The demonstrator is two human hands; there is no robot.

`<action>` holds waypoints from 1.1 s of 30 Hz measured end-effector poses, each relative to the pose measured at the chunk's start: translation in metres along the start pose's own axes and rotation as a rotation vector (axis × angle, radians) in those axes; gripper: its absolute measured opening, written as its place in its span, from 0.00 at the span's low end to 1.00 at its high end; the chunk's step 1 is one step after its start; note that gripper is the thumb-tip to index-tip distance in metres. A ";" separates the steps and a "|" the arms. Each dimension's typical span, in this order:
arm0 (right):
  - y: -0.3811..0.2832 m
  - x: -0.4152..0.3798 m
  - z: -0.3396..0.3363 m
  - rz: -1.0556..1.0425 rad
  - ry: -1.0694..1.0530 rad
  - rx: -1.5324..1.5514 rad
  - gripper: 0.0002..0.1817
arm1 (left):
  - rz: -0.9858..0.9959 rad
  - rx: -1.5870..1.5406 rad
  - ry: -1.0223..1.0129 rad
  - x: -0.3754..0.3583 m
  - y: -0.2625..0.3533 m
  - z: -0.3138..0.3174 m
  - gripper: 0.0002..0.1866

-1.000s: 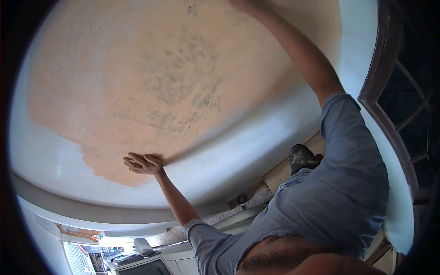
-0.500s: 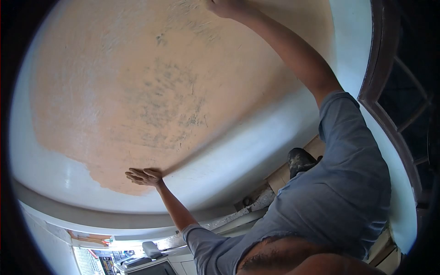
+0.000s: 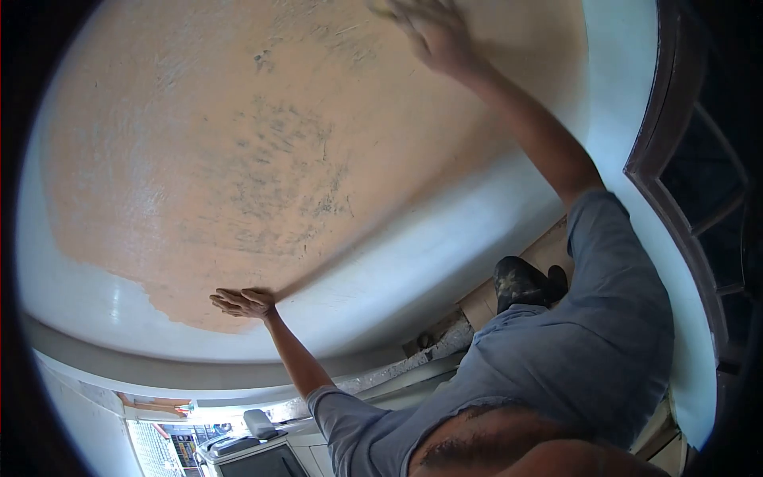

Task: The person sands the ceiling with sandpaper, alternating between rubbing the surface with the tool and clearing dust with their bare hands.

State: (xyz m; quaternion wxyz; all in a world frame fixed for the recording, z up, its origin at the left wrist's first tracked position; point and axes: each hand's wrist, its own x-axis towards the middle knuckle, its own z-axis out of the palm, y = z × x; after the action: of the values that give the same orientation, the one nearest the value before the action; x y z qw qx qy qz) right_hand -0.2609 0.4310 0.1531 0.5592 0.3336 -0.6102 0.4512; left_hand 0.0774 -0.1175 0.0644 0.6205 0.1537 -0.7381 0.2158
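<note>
My left hand (image 3: 245,303) lies flat against the wall, fingers stretched out, near the lower edge of a peach-coloured coated patch (image 3: 381,159). It looks dusty and holds nothing. My right hand (image 3: 435,33) is raised at the top of the view over the same patch, its fingers extended and partly cut off by the frame edge. Nothing shows in it. Between the hands, the patch carries dark grey scuffs (image 3: 278,171) and rough marks.
Pale white wall (image 3: 429,254) surrounds the patch. A dark window frame (image 3: 664,191) with curved bars is at the right. Below are my dark boot (image 3: 520,282), a ledge (image 3: 199,381) and a white appliance-like object (image 3: 262,461) at the lower left.
My right hand has come down and to the right, its fingers now extended in view. My left hand stays on the wall, and the view has shifted slightly.
</note>
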 end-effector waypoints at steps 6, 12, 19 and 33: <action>-0.051 0.015 0.010 -0.046 0.059 -0.172 0.24 | -0.351 -0.036 -0.051 0.019 0.052 -0.003 0.40; -0.091 -0.243 0.015 -0.021 -0.554 0.193 0.19 | -0.215 -0.074 -0.104 0.143 0.222 -0.010 0.45; -0.101 -0.317 -0.098 0.636 -1.010 0.329 0.17 | 0.408 -0.259 0.130 0.244 0.455 -0.033 0.27; -0.115 -0.392 -0.300 1.274 -0.903 -0.160 0.21 | -0.136 -0.302 0.196 0.155 0.331 -0.023 0.32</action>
State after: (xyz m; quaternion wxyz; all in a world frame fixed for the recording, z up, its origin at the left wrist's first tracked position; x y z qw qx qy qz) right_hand 0.0178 0.6274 -0.2220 -0.0869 0.0294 -0.8829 0.4605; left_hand -0.0949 0.1856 0.1771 0.7184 0.0866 -0.6862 0.0739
